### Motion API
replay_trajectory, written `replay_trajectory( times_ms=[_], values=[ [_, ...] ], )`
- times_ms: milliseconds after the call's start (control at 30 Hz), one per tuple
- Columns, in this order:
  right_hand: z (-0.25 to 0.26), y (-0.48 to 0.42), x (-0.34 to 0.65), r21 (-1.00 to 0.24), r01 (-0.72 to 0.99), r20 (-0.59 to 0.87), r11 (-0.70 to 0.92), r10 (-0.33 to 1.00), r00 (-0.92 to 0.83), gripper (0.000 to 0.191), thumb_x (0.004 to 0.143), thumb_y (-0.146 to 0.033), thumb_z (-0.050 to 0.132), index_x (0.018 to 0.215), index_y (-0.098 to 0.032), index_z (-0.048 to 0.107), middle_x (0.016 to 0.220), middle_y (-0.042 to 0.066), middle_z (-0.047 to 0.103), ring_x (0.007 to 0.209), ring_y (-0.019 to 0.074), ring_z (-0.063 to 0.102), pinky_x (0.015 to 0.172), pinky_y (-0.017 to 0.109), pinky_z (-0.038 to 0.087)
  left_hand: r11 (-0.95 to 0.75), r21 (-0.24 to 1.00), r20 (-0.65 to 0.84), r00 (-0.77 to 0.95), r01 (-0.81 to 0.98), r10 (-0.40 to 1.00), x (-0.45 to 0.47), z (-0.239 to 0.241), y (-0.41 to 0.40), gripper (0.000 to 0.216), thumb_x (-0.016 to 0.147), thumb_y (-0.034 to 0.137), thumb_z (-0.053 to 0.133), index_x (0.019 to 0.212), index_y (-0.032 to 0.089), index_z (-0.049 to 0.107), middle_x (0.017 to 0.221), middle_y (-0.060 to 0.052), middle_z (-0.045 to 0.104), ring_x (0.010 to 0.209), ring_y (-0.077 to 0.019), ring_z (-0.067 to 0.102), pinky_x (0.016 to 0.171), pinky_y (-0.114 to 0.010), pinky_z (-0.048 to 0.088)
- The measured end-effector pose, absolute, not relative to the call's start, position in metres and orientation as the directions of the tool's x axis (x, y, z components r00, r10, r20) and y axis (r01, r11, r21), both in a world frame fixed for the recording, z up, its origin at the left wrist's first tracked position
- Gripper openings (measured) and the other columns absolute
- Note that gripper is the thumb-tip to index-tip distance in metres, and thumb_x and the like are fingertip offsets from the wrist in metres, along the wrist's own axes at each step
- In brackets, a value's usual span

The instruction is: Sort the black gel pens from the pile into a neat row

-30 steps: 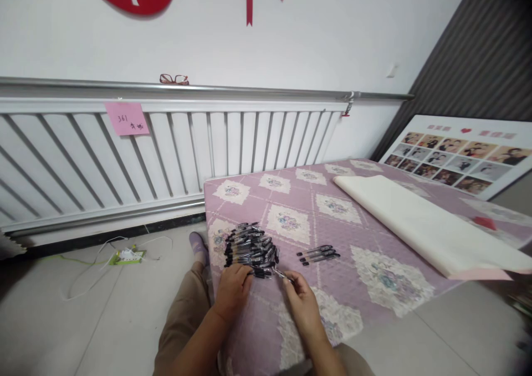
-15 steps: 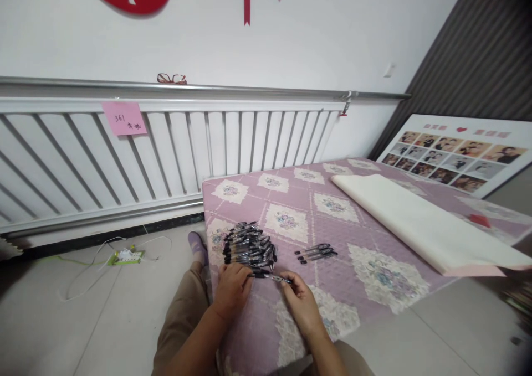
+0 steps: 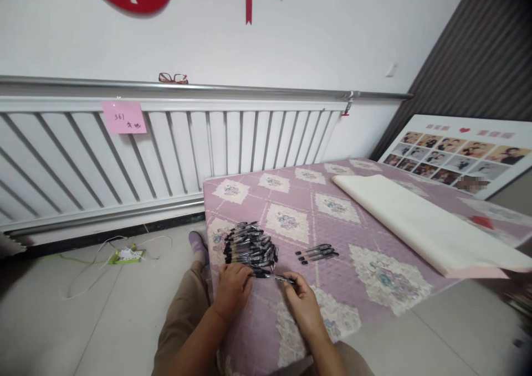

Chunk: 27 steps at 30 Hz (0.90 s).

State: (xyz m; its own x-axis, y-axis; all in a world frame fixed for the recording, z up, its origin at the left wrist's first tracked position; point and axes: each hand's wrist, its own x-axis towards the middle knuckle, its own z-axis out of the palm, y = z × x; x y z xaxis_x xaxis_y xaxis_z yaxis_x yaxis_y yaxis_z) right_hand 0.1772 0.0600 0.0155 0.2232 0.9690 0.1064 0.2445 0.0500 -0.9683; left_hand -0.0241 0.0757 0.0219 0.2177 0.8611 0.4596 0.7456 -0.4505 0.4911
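Observation:
Between my two hands lies a clear pen with black ends (image 3: pixel 272 277), held level just in front of the pen pile. My left hand (image 3: pixel 233 290) is closed on its black left end. The fingertips of my right hand (image 3: pixel 302 304) pinch its dark right end. Beyond my left hand is a heap of similar clear and black pens (image 3: pixel 249 246), lying roughly parallel. A small group of pens (image 3: pixel 318 253) lies side by side to the right of the heap. All rest on a purple cloth with pale flower diamonds (image 3: pixel 253 337).
A folded cream sheet (image 3: pixel 415 221) covers part of the cloth at the right, with a photo board (image 3: pixel 465 149) behind it. A white radiator (image 3: pixel 187 149) stands along the wall. A power strip (image 3: pixel 127 256) with cables lies on the floor at left.
The pen's left and right parts, apart by a small gap before, now meet in one line between my hands. My hands have barely moved. The pen heap and the small group stay put.

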Motion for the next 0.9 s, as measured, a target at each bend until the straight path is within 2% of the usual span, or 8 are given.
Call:
replay_trajectory(
  times_ms=[233, 367, 567, 900],
  values=[
    [0.023, 0.059, 0.169, -0.911, 0.359, 0.226, 0.203, 0.974, 0.022, 0.018, 0.076, -0.030, 0.059, 0.089, -0.022, 0.068, 0.089, 0.005, 0.069, 0.087, 0.0211, 0.063, 0.080, 0.030, 0.048, -0.482, 0.443, 0.417, 0.302, 0.756, 0.857, -0.024, 0.020, 0.075, 0.015, 0.082, 0.020, 0.057, 0.094, 0.026, 0.063, 0.092, -0.001, 0.063, 0.091, -0.0205, 0.054, 0.087, -0.039, 0.033],
    [0.024, 0.058, 0.168, -0.889, 0.400, 0.228, 0.225, 0.973, -0.042, 0.018, 0.078, -0.029, 0.058, 0.091, -0.023, 0.068, 0.091, 0.004, 0.069, 0.089, 0.0207, 0.063, 0.081, 0.031, 0.047, -0.520, 0.397, 0.406, 0.364, 0.756, 0.838, -0.023, 0.021, 0.075, 0.018, 0.085, 0.020, 0.056, 0.099, 0.027, 0.064, 0.093, -0.002, 0.063, 0.091, -0.0196, 0.054, 0.087, -0.038, 0.032],
    [0.026, 0.057, 0.168, -0.864, 0.432, 0.249, 0.258, 0.965, -0.078, 0.018, 0.078, -0.032, 0.059, 0.090, -0.025, 0.071, 0.091, 0.004, 0.071, 0.089, 0.0217, 0.064, 0.083, 0.033, 0.048, -0.562, 0.334, 0.398, 0.427, 0.757, 0.812, -0.021, 0.017, 0.076, 0.014, 0.087, 0.021, 0.056, 0.096, 0.028, 0.063, 0.090, 0.001, 0.064, 0.091, -0.0171, 0.055, 0.088, -0.037, 0.029],
    [0.022, 0.058, 0.168, -0.842, 0.464, 0.231, 0.274, 0.961, -0.148, 0.018, 0.082, -0.032, 0.056, 0.092, -0.026, 0.070, 0.093, 0.004, 0.070, 0.091, 0.0219, 0.063, 0.085, 0.034, 0.047, -0.603, 0.212, 0.399, 0.495, 0.769, 0.772, -0.021, 0.011, 0.077, 0.013, 0.091, 0.022, 0.049, 0.088, 0.024, 0.061, 0.082, 0.001, 0.059, 0.083, -0.0177, 0.054, 0.084, -0.037, 0.034]
  ],
)
